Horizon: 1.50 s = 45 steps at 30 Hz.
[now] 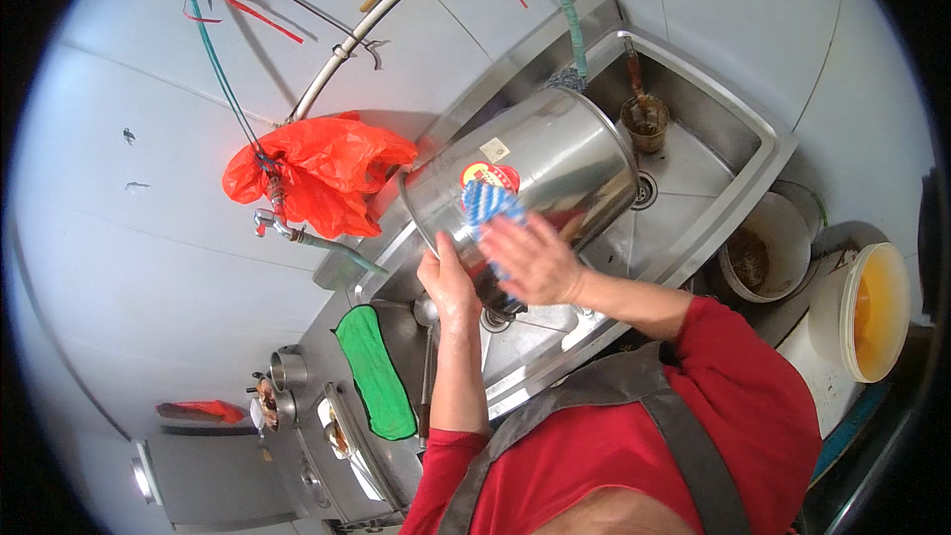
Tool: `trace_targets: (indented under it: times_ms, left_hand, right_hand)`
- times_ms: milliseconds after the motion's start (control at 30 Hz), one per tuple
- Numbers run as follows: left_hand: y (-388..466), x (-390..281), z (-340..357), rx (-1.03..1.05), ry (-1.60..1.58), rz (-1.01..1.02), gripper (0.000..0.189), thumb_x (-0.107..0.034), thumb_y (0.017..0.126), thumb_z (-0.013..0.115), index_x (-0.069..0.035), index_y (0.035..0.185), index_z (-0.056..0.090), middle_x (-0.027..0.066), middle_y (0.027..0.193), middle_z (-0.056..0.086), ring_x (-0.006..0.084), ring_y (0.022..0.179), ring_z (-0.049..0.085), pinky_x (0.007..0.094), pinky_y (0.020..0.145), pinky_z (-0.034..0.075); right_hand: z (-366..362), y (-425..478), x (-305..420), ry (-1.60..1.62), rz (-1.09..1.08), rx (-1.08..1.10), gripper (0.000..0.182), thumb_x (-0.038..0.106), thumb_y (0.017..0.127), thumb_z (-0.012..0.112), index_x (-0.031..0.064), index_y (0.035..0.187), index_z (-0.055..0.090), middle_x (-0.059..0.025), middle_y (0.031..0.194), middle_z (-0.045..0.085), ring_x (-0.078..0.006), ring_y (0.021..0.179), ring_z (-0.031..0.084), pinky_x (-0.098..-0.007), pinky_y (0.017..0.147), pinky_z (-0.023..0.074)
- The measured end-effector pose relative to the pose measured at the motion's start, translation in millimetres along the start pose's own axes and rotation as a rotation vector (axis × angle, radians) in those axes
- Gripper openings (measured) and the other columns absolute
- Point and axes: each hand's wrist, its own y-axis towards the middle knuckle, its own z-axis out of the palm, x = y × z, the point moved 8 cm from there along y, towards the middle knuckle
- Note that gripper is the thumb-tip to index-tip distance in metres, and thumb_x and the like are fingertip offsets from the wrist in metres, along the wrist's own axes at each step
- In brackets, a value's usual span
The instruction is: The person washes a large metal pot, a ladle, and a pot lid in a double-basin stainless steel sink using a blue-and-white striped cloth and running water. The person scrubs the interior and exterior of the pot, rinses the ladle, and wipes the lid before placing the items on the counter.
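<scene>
A large stainless-steel pot (553, 137) lies on its side across a double-basin steel sink (695, 193). It bears a red and yellow sticker (487, 174) and a small pale label. My left hand (449, 279) grips the pot's near-left rim, with the thumb along the outside. Pressed against the pot's side is a blue-and-white striped cloth (490, 204), held under the slightly blurred fingers of my right hand (533, 256). The inside of the pot is hidden from this angle.
A red plastic bag (319, 171) hangs beside a tap (271, 223) with a green hose. A small cup with a brush (645, 122) stands in the far basin. A green cloth (377, 371) lies at left; buckets (773, 249) and a yellow-filled tub (858, 312) stand right.
</scene>
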Motion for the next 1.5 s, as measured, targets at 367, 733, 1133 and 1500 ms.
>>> trace_targets:
  times_ms: [367, 733, 1133, 1500]
  left_hand:
    - [-19, 19, -26, -0.011, -0.069, 0.062, 0.026, -0.022, 0.096, 0.048, 0.002, 0.097, 0.058, 0.0053, 0.088, 0.062, 0.0108, 0.074, 0.057, 0.0266, 0.070, 0.047]
    - [-61, -10, -10, 0.047, 0.472, 0.454, 0.030, -0.023, 0.095, 0.048, -0.001, 0.076, 0.057, -0.0043, 0.057, 0.043, 0.0058, 0.053, 0.036, 0.0233, 0.048, 0.030]
    - [-68, 37, -38, 0.079, 0.229, 0.180, 0.026, -0.023, 0.095, 0.047, 0.000, 0.092, 0.060, -0.0019, 0.073, 0.053, 0.0067, 0.069, 0.044, 0.0239, 0.062, 0.038]
    - [-8, -29, -28, 0.194, 0.117, -0.261, 0.019, -0.014, 0.089, 0.056, 0.001, 0.100, 0.057, 0.0042, 0.080, 0.061, 0.0118, 0.065, 0.057, 0.0253, 0.058, 0.047]
  right_hand:
    - [-65, -10, -130, 0.005, 0.439, -0.407, 0.035, 0.001, 0.084, 0.044, -0.0049, 0.118, 0.051, -0.0187, 0.123, 0.051, -0.0334, 0.116, 0.047, -0.0403, 0.099, 0.0372]
    - [45, 130, -74, 0.432, -0.083, 0.332, 0.028, 0.009, 0.076, 0.050, -0.0014, 0.101, 0.056, -0.0228, 0.106, 0.055, -0.0358, 0.102, 0.053, -0.0424, 0.087, 0.0441]
    - [-14, 20, -270, 0.483, 0.819, 0.610, 0.027, 0.018, 0.083, 0.053, -0.0012, 0.099, 0.065, -0.0102, 0.090, 0.066, -0.0176, 0.084, 0.060, -0.0298, 0.077, 0.0464]
    - [-27, 18, -219, 0.523, 0.718, 0.423, 0.032, 0.021, 0.079, 0.057, -0.0032, 0.098, 0.064, -0.0199, 0.094, 0.065, -0.0296, 0.090, 0.062, -0.0336, 0.079, 0.0473]
